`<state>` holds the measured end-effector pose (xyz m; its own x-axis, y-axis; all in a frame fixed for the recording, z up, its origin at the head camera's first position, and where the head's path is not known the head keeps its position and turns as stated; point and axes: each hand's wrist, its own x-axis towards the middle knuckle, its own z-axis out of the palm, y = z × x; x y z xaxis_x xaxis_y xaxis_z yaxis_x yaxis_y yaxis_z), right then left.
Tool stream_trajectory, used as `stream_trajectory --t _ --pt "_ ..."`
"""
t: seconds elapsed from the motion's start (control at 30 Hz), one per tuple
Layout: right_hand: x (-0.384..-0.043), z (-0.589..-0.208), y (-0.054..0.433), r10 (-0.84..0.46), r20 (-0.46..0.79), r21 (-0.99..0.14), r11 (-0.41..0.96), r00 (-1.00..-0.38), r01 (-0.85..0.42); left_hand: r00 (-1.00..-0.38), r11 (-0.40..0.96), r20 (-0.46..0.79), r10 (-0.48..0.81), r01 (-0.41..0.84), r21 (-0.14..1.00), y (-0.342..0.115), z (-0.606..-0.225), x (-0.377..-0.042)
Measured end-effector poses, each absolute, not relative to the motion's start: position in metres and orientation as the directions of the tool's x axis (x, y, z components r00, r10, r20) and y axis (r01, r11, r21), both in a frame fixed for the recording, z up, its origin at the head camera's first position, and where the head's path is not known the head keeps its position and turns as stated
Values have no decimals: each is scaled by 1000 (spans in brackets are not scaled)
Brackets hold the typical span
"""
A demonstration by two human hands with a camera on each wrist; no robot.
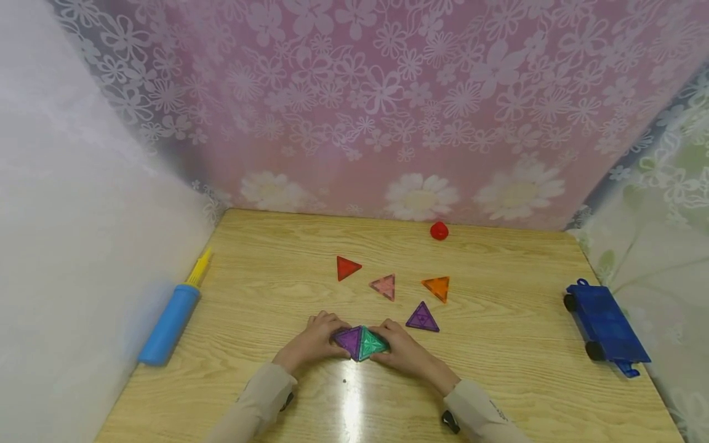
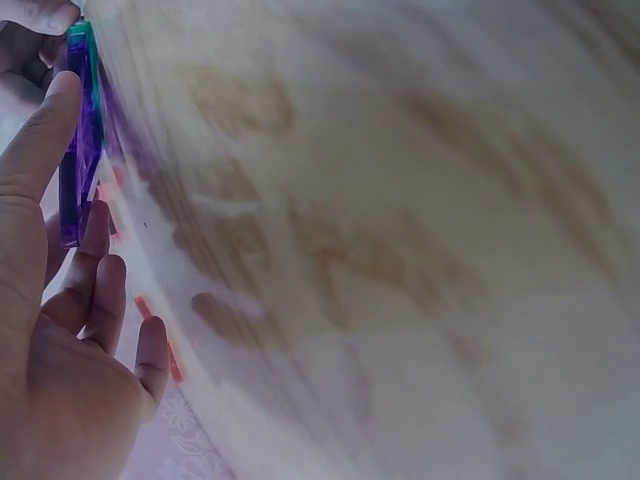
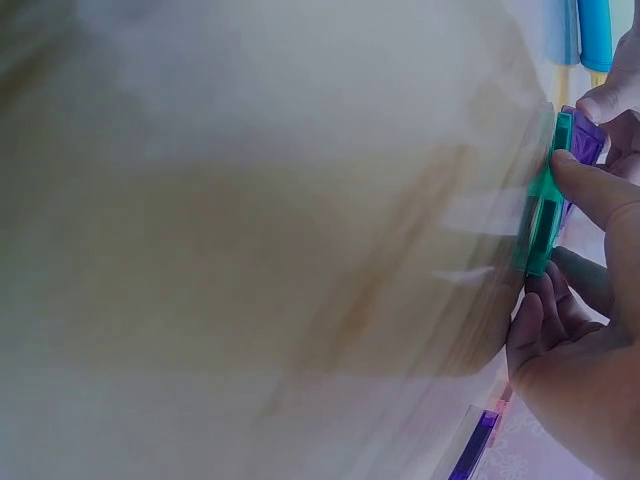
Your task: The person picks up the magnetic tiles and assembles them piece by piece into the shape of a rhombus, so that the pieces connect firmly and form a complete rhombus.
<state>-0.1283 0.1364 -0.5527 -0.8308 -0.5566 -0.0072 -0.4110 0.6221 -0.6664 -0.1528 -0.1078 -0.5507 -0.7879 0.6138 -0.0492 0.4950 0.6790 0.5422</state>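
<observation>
Your beige sleeves [image 1: 263, 394] enter at the lower border of the head view, which cuts off the forearms. A black item [image 1: 450, 421] shows at the right cuff and another at the left; both are partly covered, and their type cannot be determined. Glare lies on the wood-grain table [image 1: 266, 264] between your forearms, below a dark speck [image 1: 344, 381] too small to identify.

Your left hand [image 1: 317, 338] pinches the purple triangular tile [image 1: 348, 341], thumb and fingers parted only by the width of the piece. Your right hand [image 1: 406, 349] pinches the green triangular tile [image 1: 372, 343] in the same manner. The two tiles meet edge to edge between your hands; your fingertips cover their outer corners. Both wrist views show the pair nearly edge-on, so the faces are hard to read there. Whether the pair touches the table cannot be determined. Much of each wrist view is a blurred pale surface.

To the left lies a blue and yellow pump [image 1: 170, 326], its top cropped in the right wrist view. At the right table edge rests a blue toy vehicle [image 1: 612, 323]; two black wheels face you, the others being hidden.

Beyond your right hand lies a second purple tile [image 1: 423, 318], cut by the lower border of the right wrist view. Farther out lie an orange tile [image 1: 438, 288], a pink tile [image 1: 384, 287] and a red tile [image 1: 347, 267]. Near the far edge sits a small red object [image 1: 439, 231], its form unclear, before a floral curtain [image 1: 388, 111].
</observation>
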Motion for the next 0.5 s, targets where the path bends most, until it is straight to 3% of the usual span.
stream_trajectory --t 0.5 --pt "-129 -557 137 -549 14 -659 623 -835 -421 -815 649 4 580 465 602 -107 -549 -146"
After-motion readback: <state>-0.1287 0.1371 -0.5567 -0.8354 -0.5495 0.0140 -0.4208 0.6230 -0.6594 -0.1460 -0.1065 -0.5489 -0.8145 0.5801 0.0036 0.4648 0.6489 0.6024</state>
